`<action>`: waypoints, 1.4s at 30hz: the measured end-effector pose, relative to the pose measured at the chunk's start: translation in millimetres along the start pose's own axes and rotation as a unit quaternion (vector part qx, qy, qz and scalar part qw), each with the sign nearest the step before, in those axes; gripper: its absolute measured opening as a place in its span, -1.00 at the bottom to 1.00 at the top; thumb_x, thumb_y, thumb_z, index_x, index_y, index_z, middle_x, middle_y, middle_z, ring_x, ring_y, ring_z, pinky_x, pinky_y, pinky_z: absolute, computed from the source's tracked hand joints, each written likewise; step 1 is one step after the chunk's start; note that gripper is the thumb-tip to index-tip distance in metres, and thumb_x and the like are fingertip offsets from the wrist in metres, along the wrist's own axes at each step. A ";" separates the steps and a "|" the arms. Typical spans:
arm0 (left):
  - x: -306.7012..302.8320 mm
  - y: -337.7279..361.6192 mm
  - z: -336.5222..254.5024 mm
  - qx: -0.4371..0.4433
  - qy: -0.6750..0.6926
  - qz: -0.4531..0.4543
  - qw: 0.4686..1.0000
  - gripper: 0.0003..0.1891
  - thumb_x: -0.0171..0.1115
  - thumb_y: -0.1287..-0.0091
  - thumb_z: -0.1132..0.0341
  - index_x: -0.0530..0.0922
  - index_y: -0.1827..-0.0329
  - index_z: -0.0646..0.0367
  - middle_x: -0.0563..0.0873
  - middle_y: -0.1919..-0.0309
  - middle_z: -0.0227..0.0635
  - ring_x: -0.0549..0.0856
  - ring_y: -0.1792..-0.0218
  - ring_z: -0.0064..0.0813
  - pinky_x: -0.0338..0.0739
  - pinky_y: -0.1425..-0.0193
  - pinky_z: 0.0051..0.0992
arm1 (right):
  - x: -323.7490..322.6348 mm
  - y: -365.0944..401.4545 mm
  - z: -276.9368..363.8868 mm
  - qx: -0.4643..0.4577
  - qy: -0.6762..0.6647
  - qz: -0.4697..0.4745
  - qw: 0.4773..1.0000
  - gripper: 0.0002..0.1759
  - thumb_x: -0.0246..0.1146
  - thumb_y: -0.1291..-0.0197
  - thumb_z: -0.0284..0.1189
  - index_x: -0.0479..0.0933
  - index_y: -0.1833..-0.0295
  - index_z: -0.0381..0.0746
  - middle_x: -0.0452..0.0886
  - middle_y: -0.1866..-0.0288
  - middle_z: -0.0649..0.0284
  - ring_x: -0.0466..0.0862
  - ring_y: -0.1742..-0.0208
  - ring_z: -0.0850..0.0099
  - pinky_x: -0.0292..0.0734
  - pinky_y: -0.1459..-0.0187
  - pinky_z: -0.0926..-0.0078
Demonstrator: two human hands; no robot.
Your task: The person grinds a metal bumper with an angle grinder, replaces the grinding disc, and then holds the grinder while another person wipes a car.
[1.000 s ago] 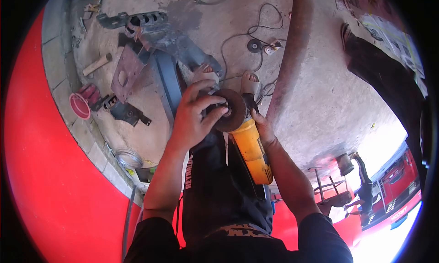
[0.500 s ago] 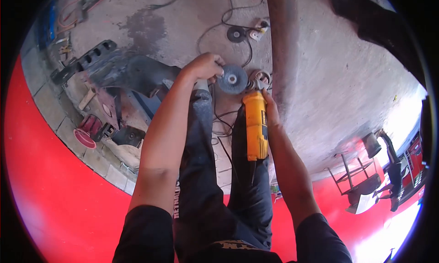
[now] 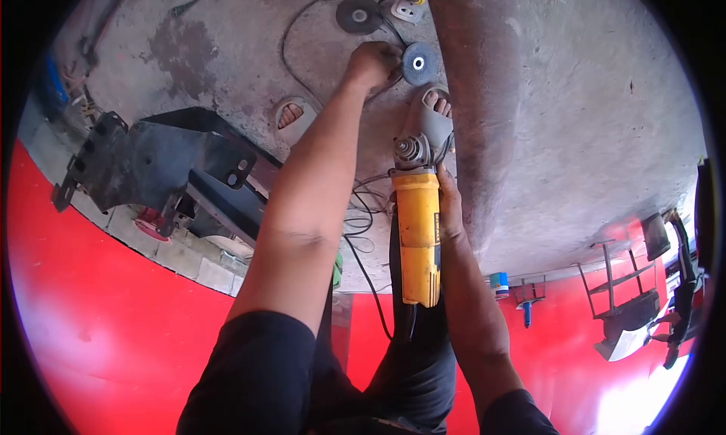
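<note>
My left hand [image 3: 374, 66] reaches low toward the floor, its fingers closed at the left edge of a grey grinding disc [image 3: 431, 63] with a bright centre hole. My right hand [image 3: 451, 208] is wrapped round the side of a yellow angle grinder [image 3: 417, 234]; part of that grip is hidden behind the tool. The grinder's metal head points away from me, and its spindle [image 3: 409, 149] shows bare, without a disc. A second, darker disc [image 3: 348, 16] lies on the floor just beyond my left hand.
A white power socket [image 3: 407, 11] with a yellow plug lies by the dark disc. Black cable [image 3: 286, 38] loops over the concrete. A dark metal bracket assembly [image 3: 162, 159] stands left, a long rounded beam or ledge [image 3: 484, 94] runs right, and a metal-framed chair [image 3: 624, 306] is farther right.
My left hand has carried the grey disc forward and down, away from the grinder head. The grinder stays in my right hand, its spindle now turned into view. My viewpoint has shifted.
</note>
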State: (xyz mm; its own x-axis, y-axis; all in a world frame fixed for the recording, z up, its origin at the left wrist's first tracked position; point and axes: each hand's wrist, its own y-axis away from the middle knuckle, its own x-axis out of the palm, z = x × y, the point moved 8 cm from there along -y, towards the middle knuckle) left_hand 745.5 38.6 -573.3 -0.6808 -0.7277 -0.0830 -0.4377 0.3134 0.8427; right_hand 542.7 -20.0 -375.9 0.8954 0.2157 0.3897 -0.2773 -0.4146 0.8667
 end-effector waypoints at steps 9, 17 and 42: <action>-97.0 -15.0 -3.3 -0.008 -0.123 -0.388 0.913 -0.61 0.30 -0.19 0.28 0.55 -0.06 0.26 0.73 0.14 0.11 0.69 0.00 0.11 0.56 -0.14 -0.14 | 15.0 17.9 47.1 -0.043 -0.008 0.014 0.999 -0.28 0.06 -0.37 0.14 0.50 -0.14 -0.37 0.70 0.17 -0.05 0.73 0.29 0.17 0.69 0.24 0.27; -97.7 -37.8 3.4 -0.022 -0.357 -0.346 0.867 -0.56 0.45 -0.08 0.14 0.63 0.10 0.30 0.74 0.14 0.07 0.76 0.15 -0.06 0.62 -0.04 -0.24 | 20.1 13.8 48.1 -0.065 -0.028 0.063 0.995 -0.23 0.04 -0.36 0.15 0.44 -0.21 -0.40 0.67 0.10 -0.15 0.74 0.23 0.09 0.71 0.21 0.22; -93.1 346.8 -139.9 -0.162 0.538 0.064 0.825 -0.89 0.23 -0.39 0.39 0.55 0.12 0.21 0.65 0.42 -0.33 0.67 0.49 -0.49 0.61 0.39 -0.39 | 179.5 54.9 -16.9 -0.077 0.035 0.181 0.980 -0.35 0.11 -0.34 0.05 0.40 -0.29 -0.24 0.67 0.01 -0.04 0.73 0.17 0.04 0.68 0.13 0.10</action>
State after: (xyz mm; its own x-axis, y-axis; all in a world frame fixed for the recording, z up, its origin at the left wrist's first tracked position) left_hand 739.2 129.7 -198.8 0.2823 -0.8763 0.3903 -0.1045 0.3764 0.9206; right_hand 682.3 10.9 -253.1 0.7045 0.1416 0.6954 -0.6261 -0.3373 0.7030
